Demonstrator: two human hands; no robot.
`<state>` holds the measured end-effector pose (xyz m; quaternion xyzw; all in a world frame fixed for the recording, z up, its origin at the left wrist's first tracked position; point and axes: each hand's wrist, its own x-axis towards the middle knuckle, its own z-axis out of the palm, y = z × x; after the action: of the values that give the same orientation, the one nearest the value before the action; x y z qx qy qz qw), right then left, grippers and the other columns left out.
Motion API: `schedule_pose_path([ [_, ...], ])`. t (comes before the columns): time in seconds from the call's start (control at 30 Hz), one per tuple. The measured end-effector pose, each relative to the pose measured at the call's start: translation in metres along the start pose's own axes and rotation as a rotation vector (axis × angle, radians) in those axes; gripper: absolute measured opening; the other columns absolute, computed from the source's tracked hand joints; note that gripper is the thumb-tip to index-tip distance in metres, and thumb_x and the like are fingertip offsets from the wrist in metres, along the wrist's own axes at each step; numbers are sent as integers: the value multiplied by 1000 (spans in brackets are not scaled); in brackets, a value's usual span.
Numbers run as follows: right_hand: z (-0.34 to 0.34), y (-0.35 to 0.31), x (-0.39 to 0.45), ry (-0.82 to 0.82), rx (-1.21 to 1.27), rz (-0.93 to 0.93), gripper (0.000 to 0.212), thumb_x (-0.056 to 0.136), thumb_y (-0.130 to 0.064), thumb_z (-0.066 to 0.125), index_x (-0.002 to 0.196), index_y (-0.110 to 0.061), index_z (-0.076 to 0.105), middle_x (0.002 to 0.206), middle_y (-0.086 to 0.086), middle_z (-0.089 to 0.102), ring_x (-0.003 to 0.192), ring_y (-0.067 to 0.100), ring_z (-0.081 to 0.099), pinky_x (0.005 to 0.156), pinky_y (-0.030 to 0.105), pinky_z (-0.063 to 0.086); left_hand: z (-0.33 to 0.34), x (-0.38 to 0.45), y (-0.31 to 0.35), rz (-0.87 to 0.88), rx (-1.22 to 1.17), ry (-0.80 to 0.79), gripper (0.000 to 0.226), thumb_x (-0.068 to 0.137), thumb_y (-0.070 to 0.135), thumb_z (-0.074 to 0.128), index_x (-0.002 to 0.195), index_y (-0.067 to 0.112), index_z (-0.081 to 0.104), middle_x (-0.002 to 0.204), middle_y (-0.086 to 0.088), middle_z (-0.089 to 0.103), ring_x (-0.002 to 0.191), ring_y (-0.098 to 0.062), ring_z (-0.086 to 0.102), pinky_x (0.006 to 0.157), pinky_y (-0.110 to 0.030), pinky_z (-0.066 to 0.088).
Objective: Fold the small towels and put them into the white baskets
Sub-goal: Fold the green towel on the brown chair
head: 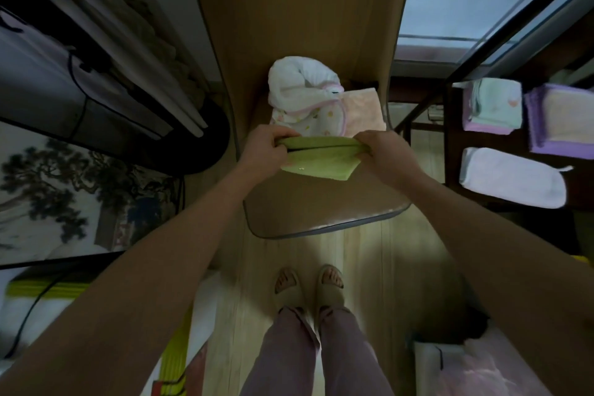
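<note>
A small green towel, folded over on itself, is held above the wooden chair seat. My left hand pinches its upper left corner, and my right hand pinches its upper right corner. Behind the green towel lies a heap of other small towels: a white one with pink trim and a spotted print and a flat pale pink one. No white basket can be told apart for sure; at the right, white and purple cloth containers on a shelf hold folded towels.
The chair back rises straight ahead. A dark shelf frame stands at the right with a white pouch and a purple bin. Dark furniture and cables crowd the left. My feet stand on the light floor.
</note>
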<state>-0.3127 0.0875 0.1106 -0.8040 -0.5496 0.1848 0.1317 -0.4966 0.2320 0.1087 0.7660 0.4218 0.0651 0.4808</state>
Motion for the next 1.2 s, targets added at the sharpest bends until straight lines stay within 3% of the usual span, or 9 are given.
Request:
schedule_pose_path([
  [0.1,-2,2,0,-41,145,47,24,89,-7,59,112,-5,66,95,9,65,90,25,58,74,29,41,0,4,3,-119,-50,-91,49,78,-13,44,116,8,68,111,-9,63,99,-21,60,74,-26,56],
  [0.2,-6,6,-5,-86,351,98,6,86,-7,65,92,-8,67,82,2,58,82,20,54,65,24,34,2,7,-2,-306,-50,-167,37,81,-9,54,110,7,69,108,-10,65,85,-17,62,63,-21,57],
  [0.33,-2,7,-7,-122,533,133,5,85,-10,68,84,-8,64,74,0,58,75,14,55,70,28,42,20,7,-5,-488,-100,-101,21,83,-11,55,97,4,60,119,-14,51,97,-33,60,55,-31,58],
  [0.47,5,8,-5,-61,730,195,17,86,-7,66,77,-19,60,72,-3,58,72,8,55,70,26,44,32,11,1,-645,-407,-100,21,97,3,40,108,14,55,124,-2,36,103,-33,53,51,-35,59],
  [0.6,7,15,0,25,850,245,4,90,-12,64,87,-10,61,84,6,63,83,13,60,74,29,50,20,19,-3,-630,-648,-179,27,96,-4,39,107,10,59,132,-7,45,105,-26,56,63,-37,60],
  [0.73,19,11,4,64,939,325,13,93,-16,61,96,-4,60,91,9,66,88,16,64,76,29,54,16,22,-3,-627,-610,-206,28,97,-2,37,112,10,58,132,-9,47,107,-27,57,59,-33,60],
  [0.97,57,14,13,122,974,517,23,95,-25,58,103,-4,62,89,2,64,77,9,61,63,17,51,21,31,-23,-707,-635,-227,26,96,22,52,121,16,56,123,-4,53,101,-21,59,59,-29,59],
  [1.1,98,21,20,83,838,633,36,95,-30,56,102,4,61,96,14,63,87,24,60,71,34,49,44,32,-56,-769,-543,-75,46,87,43,63,125,18,53,121,-2,53,93,-18,59,51,-25,55],
  [1.2,130,29,25,8,788,757,41,97,-36,52,114,0,56,108,14,59,94,25,56,73,32,43,66,20,-93,-683,-430,-106,38,85,50,63,114,27,56,114,3,59,87,-6,57,58,-24,49],
])
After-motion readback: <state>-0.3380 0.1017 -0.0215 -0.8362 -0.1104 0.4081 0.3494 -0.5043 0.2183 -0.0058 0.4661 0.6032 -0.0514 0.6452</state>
